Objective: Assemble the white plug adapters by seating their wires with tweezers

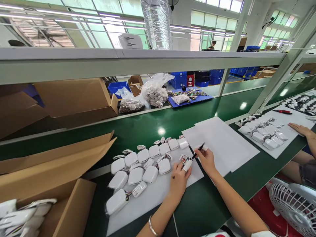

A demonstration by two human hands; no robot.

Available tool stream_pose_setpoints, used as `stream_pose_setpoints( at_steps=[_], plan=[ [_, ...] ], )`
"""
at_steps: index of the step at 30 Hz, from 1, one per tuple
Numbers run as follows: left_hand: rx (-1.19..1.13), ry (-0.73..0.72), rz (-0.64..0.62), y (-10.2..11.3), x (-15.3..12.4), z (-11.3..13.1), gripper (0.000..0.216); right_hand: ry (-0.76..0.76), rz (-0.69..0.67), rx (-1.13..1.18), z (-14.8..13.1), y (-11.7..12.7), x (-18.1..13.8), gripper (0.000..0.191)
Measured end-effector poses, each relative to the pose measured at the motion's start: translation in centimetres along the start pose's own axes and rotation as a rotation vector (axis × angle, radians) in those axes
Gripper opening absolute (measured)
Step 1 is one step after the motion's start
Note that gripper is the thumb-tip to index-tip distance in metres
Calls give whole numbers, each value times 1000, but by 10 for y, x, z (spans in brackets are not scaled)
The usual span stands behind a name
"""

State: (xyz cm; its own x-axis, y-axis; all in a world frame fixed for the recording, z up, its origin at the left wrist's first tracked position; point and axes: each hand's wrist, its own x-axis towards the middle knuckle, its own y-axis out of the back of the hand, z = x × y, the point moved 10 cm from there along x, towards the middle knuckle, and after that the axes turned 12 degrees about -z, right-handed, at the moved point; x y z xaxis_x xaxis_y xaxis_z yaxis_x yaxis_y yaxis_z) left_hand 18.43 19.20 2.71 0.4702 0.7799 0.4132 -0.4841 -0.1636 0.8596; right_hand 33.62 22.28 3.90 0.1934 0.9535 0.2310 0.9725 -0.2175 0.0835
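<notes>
My left hand (180,179) is closed round a small white plastic piece (187,165) with thin coloured wires at its far end. In my right hand (207,162) a slim black pointed tool (198,150) is pinched; whether it is tweezers or a pen I cannot tell. Its lower end meets the wire end of the white piece. To the left, several rounded white plastic cases (135,176) in clear film lie in rows on a white sheet (158,200). A smaller wrapped white piece (139,189), wired to one case, lies at the front.
White sheets (222,144) lie to the right. Beyond them a co-worker's hand (300,128) rests near more white cases (264,130) and red-handled pliers (282,112). An open carton (76,207) holds white parts at left. Bagged parts (155,93) and a blue tray (190,98) stand behind. A fan (293,204) is at lower right.
</notes>
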Motion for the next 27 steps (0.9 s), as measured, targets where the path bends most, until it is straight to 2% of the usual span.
stream_pose_setpoints(
  at_steps=[4, 8, 15, 18, 22, 27],
  plan=[
    [25, -16, 23, 1, -1, 2, 20, 2, 186, -165, -2, 14, -10, 39],
    [34, -40, 59, 2, -3, 4, 19, 139, 337, -409, -23, 17, -22, 35],
    [55, -47, 87, 2, -4, 6, 18, 300, 439, -629, -42, 4, -33, 32],
    [45, -34, 87, 2, -4, 5, 17, 344, 463, -652, -47, 3, -38, 29],
    [30, -36, 71, 2, -3, 5, 16, 292, 442, -628, -43, 7, -37, 29],
    [64, -33, 74, 5, -2, 6, 16, 116, 386, -513, -19, 9, -31, 35]
  ],
)
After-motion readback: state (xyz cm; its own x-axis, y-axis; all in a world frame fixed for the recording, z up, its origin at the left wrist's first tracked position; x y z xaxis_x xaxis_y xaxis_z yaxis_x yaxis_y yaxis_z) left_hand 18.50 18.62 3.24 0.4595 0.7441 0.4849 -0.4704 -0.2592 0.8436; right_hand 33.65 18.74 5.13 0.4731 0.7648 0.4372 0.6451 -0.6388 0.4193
